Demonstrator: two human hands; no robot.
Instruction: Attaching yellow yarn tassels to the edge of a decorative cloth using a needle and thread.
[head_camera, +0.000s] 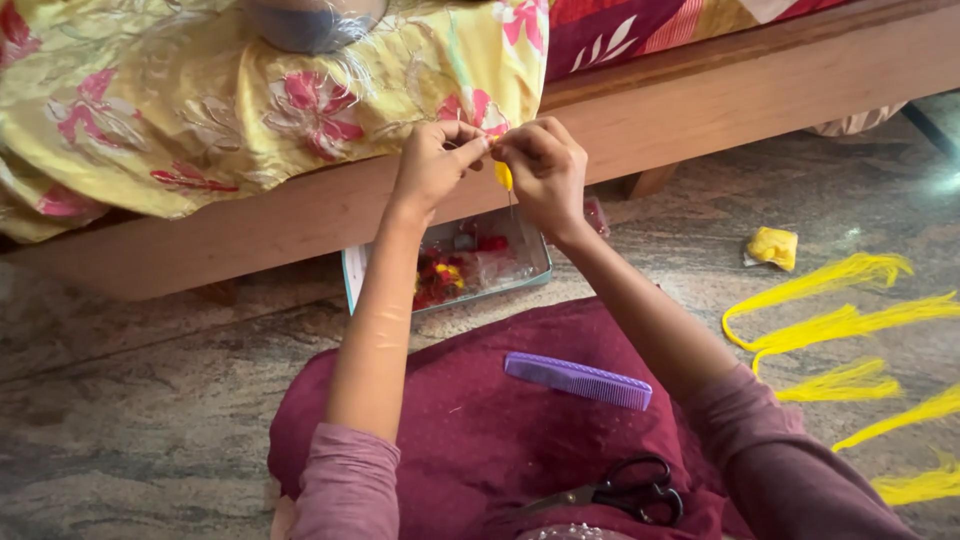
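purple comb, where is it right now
In the head view the purple comb lies on the maroon cloth over the lap, between the forearms, above the black scissors.

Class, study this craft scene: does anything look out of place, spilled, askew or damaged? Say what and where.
Nothing looks damaged or spilled. Yellow thread bundles lie loosely scattered on the stone floor at the right. The purple comb and black scissors rest on the maroon cloth. Both hands pinch a small yellow piece.
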